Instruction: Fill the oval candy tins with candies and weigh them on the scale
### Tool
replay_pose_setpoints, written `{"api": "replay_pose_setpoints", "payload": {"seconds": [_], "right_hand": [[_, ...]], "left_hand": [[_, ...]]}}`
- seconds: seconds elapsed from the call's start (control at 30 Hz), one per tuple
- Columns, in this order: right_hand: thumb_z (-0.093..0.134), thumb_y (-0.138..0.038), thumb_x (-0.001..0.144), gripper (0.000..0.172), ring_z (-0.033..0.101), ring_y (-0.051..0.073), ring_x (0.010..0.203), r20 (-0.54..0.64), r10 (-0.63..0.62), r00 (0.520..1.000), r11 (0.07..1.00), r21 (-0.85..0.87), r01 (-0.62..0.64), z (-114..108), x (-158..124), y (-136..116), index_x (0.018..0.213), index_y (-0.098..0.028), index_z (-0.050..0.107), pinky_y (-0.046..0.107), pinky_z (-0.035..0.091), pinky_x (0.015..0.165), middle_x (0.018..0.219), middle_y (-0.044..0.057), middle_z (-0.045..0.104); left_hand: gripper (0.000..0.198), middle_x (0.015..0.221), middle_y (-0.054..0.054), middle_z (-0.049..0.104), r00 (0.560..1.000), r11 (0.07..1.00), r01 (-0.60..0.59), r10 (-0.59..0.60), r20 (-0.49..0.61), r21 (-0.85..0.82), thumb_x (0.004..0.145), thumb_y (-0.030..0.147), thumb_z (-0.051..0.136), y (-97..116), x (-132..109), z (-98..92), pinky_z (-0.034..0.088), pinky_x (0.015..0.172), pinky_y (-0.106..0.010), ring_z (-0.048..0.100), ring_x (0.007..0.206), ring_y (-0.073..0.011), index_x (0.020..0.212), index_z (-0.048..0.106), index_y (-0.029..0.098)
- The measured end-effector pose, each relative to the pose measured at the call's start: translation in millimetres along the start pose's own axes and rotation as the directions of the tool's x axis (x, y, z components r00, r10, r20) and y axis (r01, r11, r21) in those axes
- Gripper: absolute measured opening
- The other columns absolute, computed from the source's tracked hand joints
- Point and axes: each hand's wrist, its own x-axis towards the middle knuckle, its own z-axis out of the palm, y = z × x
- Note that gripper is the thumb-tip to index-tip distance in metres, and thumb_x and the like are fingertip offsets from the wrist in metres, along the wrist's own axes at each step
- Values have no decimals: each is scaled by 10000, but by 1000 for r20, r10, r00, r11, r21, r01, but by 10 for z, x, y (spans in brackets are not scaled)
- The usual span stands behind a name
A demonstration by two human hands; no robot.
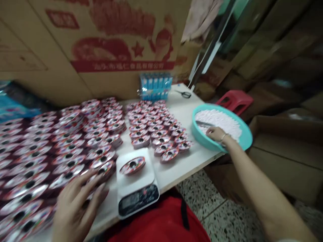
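Observation:
My left hand (78, 201) is at the front of the left rows of small oval, red-and-white containers (69, 156), fingers apart and resting on or just over the nearest ones. Each container has a dark round opening on top. Beside that hand a white digital scale (136, 183) carries one oval container (132, 165). My right hand (217, 134) reaches into a turquoise basin (207, 140) of small white pieces (224, 122). It is closed on a thin grey utensil (204, 123), whose end lies among the pieces; blur hides its exact kind.
A second block of containers (153, 127) stands right of centre. Behind are a wrapped pack of blue-white boxes (155, 85), scissors (185, 94) and a large printed carton (113, 40). The basin overhangs the table edge. A red stool (236, 99) and an open carton (285, 144) stand at right.

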Motion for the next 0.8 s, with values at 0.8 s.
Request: {"api": "replay_pose_setpoints", "payload": {"seconds": [0.8], "right_hand": [[574, -74, 784, 115, 478, 101, 652, 330, -810, 484, 581, 345, 737, 821, -1535, -2105, 846, -145, 639, 244, 369, 636, 730, 1, 589]], "left_hand": [[221, 1122, -59, 639, 965, 966, 254, -257, -54, -46, 884, 247, 563, 240, -299, -108, 417, 974, -401, 576, 1098, -216, 1087, 649, 251]]}}
